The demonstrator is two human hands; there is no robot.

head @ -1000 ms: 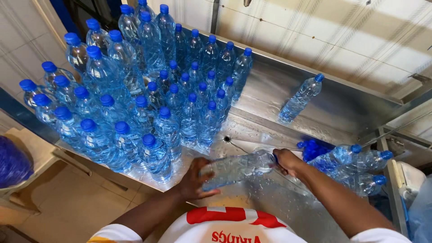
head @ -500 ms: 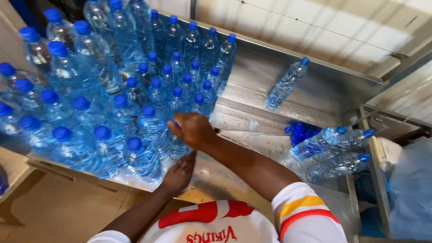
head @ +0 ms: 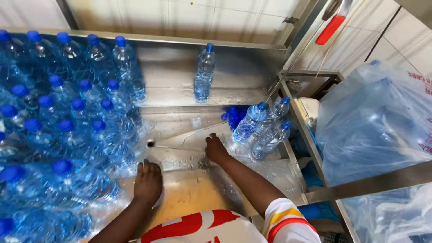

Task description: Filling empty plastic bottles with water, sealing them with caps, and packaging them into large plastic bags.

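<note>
My left hand (head: 148,181) rests flat on the wet steel counter (head: 180,148), fingers together, holding nothing, just right of a crowd of upright clear water bottles with blue caps (head: 67,126). My right hand (head: 216,148) reaches to the right across the counter with fingers curled, nothing visibly in it, close to three capped bottles lying on their sides (head: 265,128). A single bottle (head: 204,74) stands alone at the back.
A pile of loose blue caps (head: 234,116) lies behind the lying bottles. A steel frame (head: 306,117) borders the counter on the right, with large clear plastic bags (head: 378,121) beyond. A small drain hole (head: 150,143) sits mid-counter.
The bottle I held one second ago is no longer in my hands. My right hand went to the standing bottles, then swung right towards the lying ones. The view has shifted right.
</note>
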